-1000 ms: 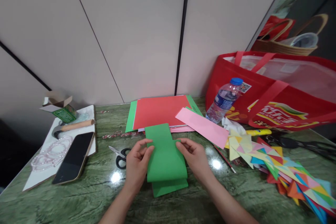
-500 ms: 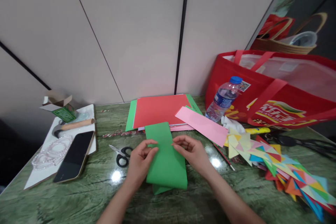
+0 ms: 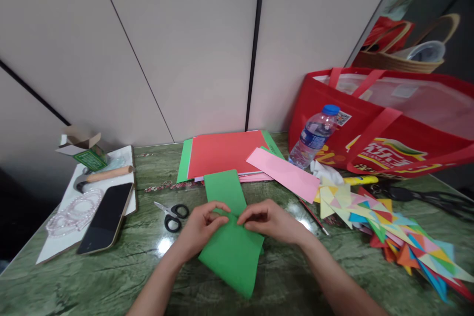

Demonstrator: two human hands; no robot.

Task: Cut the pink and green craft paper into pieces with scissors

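A long strip of green paper (image 3: pixel 229 252) lies folded over on the green marble table (image 3: pixel 92 281) in front of me. My left hand (image 3: pixel 202 227) pinches the strip near its middle from the left. My right hand (image 3: pixel 266 219) pinches it from the right, fingertips almost meeting the left hand's. The near flap of the strip is skewed toward the lower right, and the far end points toward a stack of red and green sheets (image 3: pixel 222 155).
Black-handled scissors (image 3: pixel 172 215) lie left of my hands. Further left, a white tray (image 3: pixel 128 155) bears a phone (image 3: pixel 105 217), beads, a hammer and a small box. A pink strip (image 3: pixel 283 174), water bottle (image 3: pixel 313 136), red bag (image 3: pixel 388 123) and several coloured paper triangles (image 3: pixel 400 242) fill the right.
Both hands have moved inward until their fingertips nearly meet on the strip. The near flap of green paper has swung askew toward the lower right.
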